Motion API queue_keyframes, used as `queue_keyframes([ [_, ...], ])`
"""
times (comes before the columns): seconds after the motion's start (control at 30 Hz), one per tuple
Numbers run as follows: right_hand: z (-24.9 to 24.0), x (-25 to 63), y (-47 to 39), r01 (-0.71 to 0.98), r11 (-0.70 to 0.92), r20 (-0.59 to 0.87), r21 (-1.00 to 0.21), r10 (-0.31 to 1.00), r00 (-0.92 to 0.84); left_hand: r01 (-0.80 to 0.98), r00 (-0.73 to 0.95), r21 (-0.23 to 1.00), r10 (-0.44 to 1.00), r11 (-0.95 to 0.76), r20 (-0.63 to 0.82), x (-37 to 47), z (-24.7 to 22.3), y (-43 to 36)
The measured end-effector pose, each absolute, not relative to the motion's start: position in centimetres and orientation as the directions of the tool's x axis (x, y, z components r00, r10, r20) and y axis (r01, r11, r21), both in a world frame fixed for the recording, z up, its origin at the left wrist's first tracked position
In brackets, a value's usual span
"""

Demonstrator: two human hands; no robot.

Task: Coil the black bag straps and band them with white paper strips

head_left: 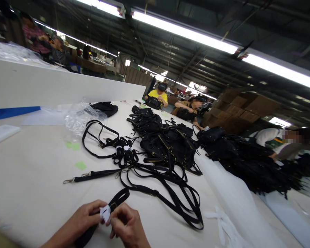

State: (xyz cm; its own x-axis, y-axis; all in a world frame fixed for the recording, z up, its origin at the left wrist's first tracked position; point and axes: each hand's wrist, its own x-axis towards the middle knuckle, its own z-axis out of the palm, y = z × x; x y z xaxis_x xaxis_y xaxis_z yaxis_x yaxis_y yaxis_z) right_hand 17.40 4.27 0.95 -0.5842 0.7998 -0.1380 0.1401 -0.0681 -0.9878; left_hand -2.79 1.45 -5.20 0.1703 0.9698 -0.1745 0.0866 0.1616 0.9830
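Note:
Near the front edge, my left hand (pixel 86 218) grips a folded black strap (pixel 121 197), whose loop sticks up past the fingers. A white paper band (pixel 105 213) is wrapped around the strap's middle. My right hand (pixel 126 224) is closed in a pinch at the band's right edge; the fingers partly hide what they hold. Beyond my hands lie loose black straps (pixel 170 199) with metal clips, one clip (pixel 68 181) pointing left. A bunch of rolled straps with white bands (pixel 125 151) rests behind them.
Black bags (pixel 167 141) are piled mid-table, and another dark heap (pixel 237 158) is at right. Clear plastic (pixel 80 120), green paper pieces (pixel 80 165) and white strips (pixel 223 224) lie about. A white partition (pixel 67 86) stands left. Co-workers (pixel 160 94) handle bags across the table.

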Motion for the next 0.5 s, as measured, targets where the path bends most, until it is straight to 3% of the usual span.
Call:
queue_keyframes([
  [0.2, -1.8, 18.8, 2.2, 0.293, 0.151, -0.035, -0.944, 0.837, -0.546, -0.186, 0.199, 0.862, 0.877, 0.471, -0.437, -1.1, -4.4, 0.1],
  [0.33, -3.9, 19.5, 0.9, 0.326, 0.244, 0.038, -0.914, 0.848, -0.528, -0.358, 0.276, 0.783, 0.858, 0.51, -0.433, -0.1, -2.6, -1.4],
  [0.5, -5.7, 20.4, 0.0, 0.362, 0.455, 0.271, -0.813, 0.848, -0.456, -0.491, 0.377, 0.673, 0.832, 0.553, -0.407, 0.5, -1.4, -2.7],
])
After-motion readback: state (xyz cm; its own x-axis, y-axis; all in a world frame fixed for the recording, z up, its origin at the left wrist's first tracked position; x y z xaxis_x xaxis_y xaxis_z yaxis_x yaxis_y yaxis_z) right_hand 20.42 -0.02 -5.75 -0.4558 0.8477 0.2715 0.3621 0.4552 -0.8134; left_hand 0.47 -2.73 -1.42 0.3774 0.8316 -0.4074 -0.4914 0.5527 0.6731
